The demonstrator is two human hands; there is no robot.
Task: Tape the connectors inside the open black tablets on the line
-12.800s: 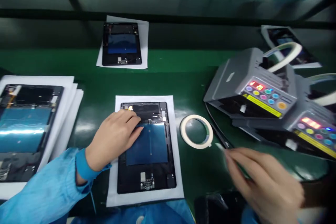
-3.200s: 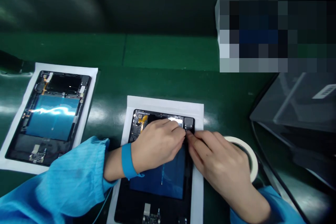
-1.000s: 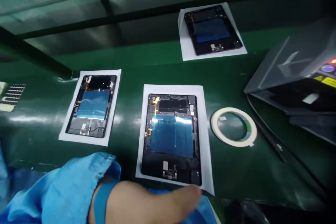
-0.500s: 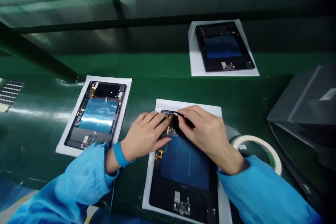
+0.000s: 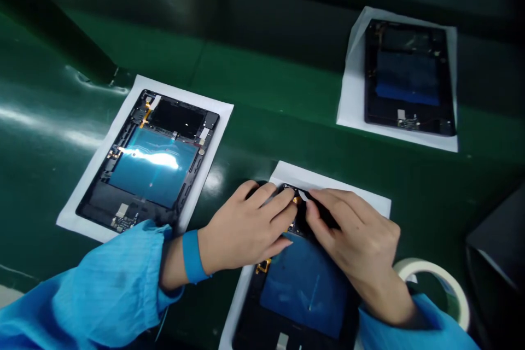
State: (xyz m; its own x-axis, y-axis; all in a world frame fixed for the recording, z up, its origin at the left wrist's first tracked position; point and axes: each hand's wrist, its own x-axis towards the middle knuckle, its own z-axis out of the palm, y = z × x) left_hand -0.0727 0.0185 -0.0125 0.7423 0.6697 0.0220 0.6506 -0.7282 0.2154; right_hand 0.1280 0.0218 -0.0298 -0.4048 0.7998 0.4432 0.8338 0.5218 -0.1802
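Observation:
An opened tablet (image 5: 303, 284) with a blue battery lies on a white sheet (image 5: 353, 197) near the bench's front. My left hand (image 5: 246, 229) rests on its upper left corner, fingers stretched flat and pressing down. My right hand (image 5: 356, 240) meets it there, fingertips pinched on a small white strip of tape (image 5: 303, 195) over the orange flex connector. Both wrists wear blue sleeves.
A second opened tablet (image 5: 153, 161) lies on paper to the left, a third tablet (image 5: 410, 79) on paper at the back right. A roll of white tape (image 5: 435, 284) sits by my right wrist. A dark grey machine (image 5: 500, 251) fills the right edge. The bench is green.
The view has tilted down and shifted left. Both hands stay at the tablet's upper left corner, with the fingertips drawn closer together on the tape strip.

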